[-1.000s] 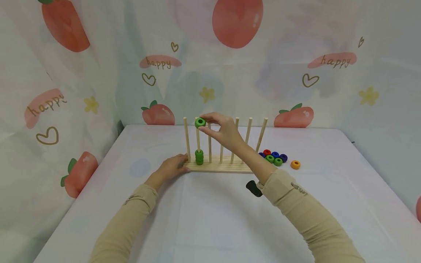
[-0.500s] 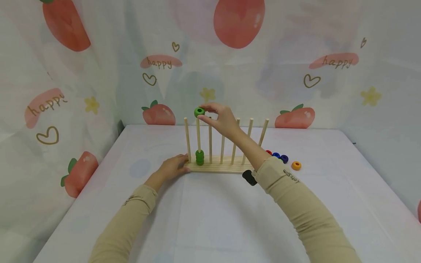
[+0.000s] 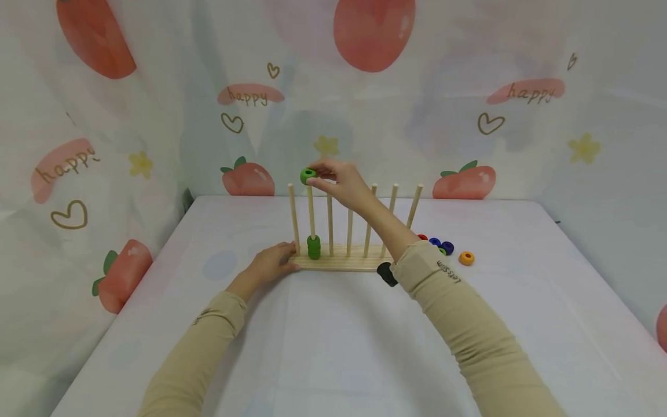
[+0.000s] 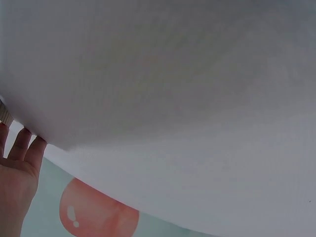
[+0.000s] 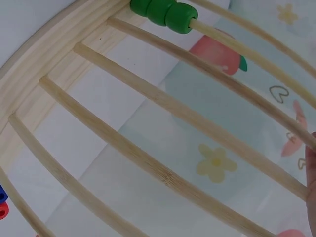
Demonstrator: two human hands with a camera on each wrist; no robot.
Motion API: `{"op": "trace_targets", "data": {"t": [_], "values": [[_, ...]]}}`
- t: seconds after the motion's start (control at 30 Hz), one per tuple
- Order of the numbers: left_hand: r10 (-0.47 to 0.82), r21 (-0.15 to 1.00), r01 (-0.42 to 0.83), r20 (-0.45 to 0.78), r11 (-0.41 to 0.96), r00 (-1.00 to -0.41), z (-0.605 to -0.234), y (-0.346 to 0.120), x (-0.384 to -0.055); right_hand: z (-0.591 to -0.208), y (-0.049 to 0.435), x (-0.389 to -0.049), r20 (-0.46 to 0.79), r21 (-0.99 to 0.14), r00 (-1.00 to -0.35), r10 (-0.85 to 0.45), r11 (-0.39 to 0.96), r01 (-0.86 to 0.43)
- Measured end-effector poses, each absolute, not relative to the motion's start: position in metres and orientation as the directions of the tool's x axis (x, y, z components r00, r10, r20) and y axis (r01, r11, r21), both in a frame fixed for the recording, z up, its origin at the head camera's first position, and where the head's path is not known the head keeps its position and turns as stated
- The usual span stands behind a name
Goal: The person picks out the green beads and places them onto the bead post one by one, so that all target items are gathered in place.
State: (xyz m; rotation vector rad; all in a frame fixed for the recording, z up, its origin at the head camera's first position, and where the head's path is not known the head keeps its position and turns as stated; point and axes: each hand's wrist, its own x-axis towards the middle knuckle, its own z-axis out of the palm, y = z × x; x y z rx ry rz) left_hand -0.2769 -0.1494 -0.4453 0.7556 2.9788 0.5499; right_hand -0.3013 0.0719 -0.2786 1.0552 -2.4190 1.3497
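In the head view, a wooden peg rack (image 3: 333, 264) with several upright pegs stands mid-table. My left hand (image 3: 271, 262) holds its left end, thumb at the front and fingers behind; in the left wrist view the fingers (image 4: 35, 153) reach to the wood at the left edge. Between thumb and fingertips my right hand (image 3: 346, 184) pinches a green bead (image 3: 308, 176), hole facing up, right at the top of the second peg from the left. Three green beads (image 5: 163, 13) are stacked low on that peg. In the right wrist view only a sliver of the right hand (image 5: 311, 185) shows.
Loose beads lie right of the rack: an orange bead (image 3: 466, 258), a purple bead (image 3: 447, 248), a blue bead (image 3: 435, 242) and others partly hidden by the right forearm. A black device (image 3: 387, 274) hangs at the right wrist. A fruit-printed cloth (image 3: 375, 116) stands behind the table.
The right hand has lifted the green bead from in front of the second peg to its top and shifted slightly left. The left hand has stayed at the rack's end.
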Motion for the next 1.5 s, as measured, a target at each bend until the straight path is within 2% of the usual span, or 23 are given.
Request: {"op": "trace_targets", "data": {"t": [0.83,1.0,1.5], "values": [[0.458,0.351,0.440,0.034,0.827,-0.888,-0.4450,-0.1511,-0.2749,-0.2774,0.0726,-0.3048,0.400,-0.638,-0.735,-0.547,0.410,-0.652],[0.471,0.348,0.459,0.057,0.817,-0.880,-0.4438,-0.1510,-0.2770,-0.2754,0.0730,-0.3061,0.407,-0.658,-0.740,-0.536,0.391,-0.644],[0.455,0.371,0.429,0.020,0.823,-0.890,-0.4398,-0.1493,-0.2761,-0.2726,0.0745,-0.3025,0.400,-0.729,-0.776,-0.488,0.343,-0.592]]}}
